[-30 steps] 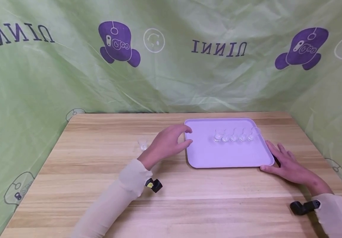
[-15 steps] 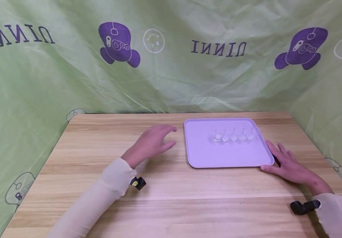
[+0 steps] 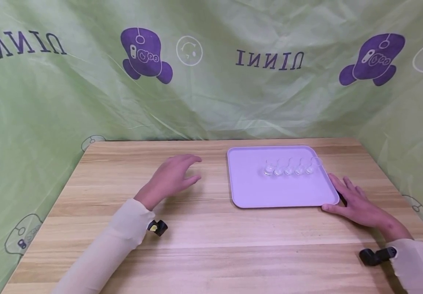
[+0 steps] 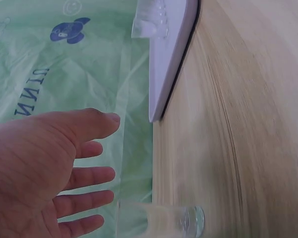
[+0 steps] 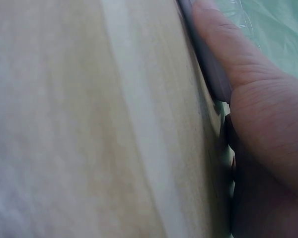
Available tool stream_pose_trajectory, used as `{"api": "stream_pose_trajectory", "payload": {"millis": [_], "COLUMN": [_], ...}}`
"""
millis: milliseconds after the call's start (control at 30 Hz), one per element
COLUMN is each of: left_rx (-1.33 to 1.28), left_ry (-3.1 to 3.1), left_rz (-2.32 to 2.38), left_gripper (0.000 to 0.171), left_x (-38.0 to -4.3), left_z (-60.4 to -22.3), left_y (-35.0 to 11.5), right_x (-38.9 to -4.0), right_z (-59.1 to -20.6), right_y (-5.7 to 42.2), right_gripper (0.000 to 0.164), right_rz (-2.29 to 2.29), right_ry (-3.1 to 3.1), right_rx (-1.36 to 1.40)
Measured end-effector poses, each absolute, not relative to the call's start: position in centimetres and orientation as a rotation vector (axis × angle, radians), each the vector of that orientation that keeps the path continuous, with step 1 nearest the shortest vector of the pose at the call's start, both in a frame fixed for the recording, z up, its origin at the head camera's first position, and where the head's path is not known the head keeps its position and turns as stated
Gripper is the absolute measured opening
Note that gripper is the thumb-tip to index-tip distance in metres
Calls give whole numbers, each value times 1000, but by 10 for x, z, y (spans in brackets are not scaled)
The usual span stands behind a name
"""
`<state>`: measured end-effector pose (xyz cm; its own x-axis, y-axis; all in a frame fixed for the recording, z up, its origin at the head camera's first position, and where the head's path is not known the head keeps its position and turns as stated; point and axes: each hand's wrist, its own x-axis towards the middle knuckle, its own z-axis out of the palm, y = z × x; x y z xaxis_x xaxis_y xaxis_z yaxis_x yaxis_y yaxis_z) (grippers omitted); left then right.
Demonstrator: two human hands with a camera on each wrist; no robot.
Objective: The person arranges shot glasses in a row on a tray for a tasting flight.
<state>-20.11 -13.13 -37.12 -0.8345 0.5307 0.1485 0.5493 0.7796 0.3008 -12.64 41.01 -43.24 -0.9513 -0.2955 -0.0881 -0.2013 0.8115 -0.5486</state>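
Note:
My left hand [image 3: 168,175] hovers over the table left of the tray, thumb and fingers apart, holding nothing. A clear shot glass [image 4: 188,221] stands just beyond its fingertips in the left wrist view; the hand and forearm hide it in the head view. My right hand [image 3: 360,206] rests at the front right corner of the light purple tray [image 3: 248,192], thumb along the front rim and fingers spread beside the right edge. Several clear shot glasses [image 3: 289,170] stand in one row across the right half of that tray.
The wooden table [image 3: 211,253] reaches back to a green printed curtain [image 3: 211,102], which hangs behind it and on both sides. Small black cameras [image 3: 377,256] are strapped at both wrists, over beige sleeves.
My left hand has drawn back leftward from the tray's left rim, its fingers still parted, and now covers the lone glass in the head view. My right hand and the tray have stayed put.

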Motion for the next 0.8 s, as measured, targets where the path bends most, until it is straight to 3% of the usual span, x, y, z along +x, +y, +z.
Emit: {"api": "stream_pose_trajectory", "payload": {"millis": [800], "left_rx": [-710], "left_ry": [-3011], "left_rz": [-605], "left_gripper": [55], "left_x": [-195], "left_z": [-381], "left_y": [-171], "right_x": [-125], "right_z": [-432], "right_y": [409], "right_gripper": [100], "right_rz": [-828], "right_ry": [2838], "right_rx": [-393]}}
